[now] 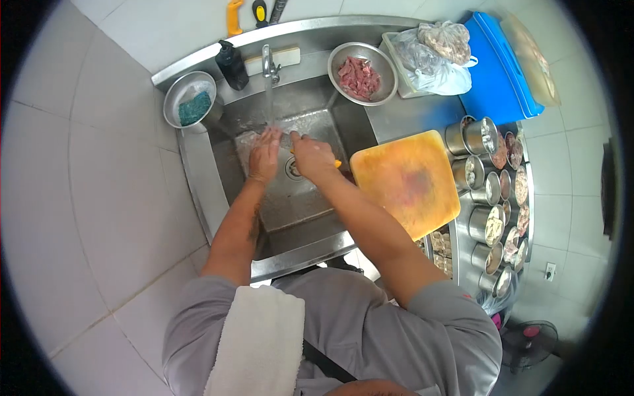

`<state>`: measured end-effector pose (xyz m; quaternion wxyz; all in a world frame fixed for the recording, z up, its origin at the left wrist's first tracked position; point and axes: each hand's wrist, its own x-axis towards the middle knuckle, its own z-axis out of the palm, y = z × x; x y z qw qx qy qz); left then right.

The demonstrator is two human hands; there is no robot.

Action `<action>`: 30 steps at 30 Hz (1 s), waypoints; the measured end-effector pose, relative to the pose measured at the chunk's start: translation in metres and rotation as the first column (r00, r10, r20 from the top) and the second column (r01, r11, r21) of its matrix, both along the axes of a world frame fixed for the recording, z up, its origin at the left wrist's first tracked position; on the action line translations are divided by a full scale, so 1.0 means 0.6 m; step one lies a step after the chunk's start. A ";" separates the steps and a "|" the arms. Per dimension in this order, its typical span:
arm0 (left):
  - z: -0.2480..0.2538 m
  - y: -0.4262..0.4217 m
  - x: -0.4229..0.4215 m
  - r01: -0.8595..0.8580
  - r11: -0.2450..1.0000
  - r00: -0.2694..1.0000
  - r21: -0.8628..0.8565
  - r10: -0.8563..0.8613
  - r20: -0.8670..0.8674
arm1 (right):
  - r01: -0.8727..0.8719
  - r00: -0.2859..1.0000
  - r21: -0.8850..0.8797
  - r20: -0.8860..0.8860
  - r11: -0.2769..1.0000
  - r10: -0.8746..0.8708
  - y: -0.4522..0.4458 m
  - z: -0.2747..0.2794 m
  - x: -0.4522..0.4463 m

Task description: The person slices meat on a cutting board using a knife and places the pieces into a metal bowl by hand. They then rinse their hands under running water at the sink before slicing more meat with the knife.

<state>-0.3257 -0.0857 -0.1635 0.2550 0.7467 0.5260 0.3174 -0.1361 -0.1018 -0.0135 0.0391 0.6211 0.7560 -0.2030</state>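
Water runs from the tap [267, 65] into the steel sink [300, 204]. Under the stream, my left hand [265, 155] lies with its fingers extended, at the edge of some clear wet material in the sink. To its right my right hand [313, 157] is closed around a tool with a yellow-orange handle [337, 164], whose end sticks out past the palm. The rest of the tool is hard to make out. Both hands are above the drain [294, 168], close together but apart.
A yellow cutting board [406, 185] overlaps the sink's right side. Behind are a bowl of raw meat [360, 78], a bagged tub [429, 63] and a blue box [498, 72]. Several steel pots [487, 224] stand right. A soap bottle [231, 65] and sponge bowl [191, 102] are back left.
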 end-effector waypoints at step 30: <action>-0.285 -0.139 0.509 0.648 0.630 0.750 -0.428 -0.626 0.215 | 0.840 0.431 0.051 -0.668 0.541 -0.607 -0.556 0.001 0.522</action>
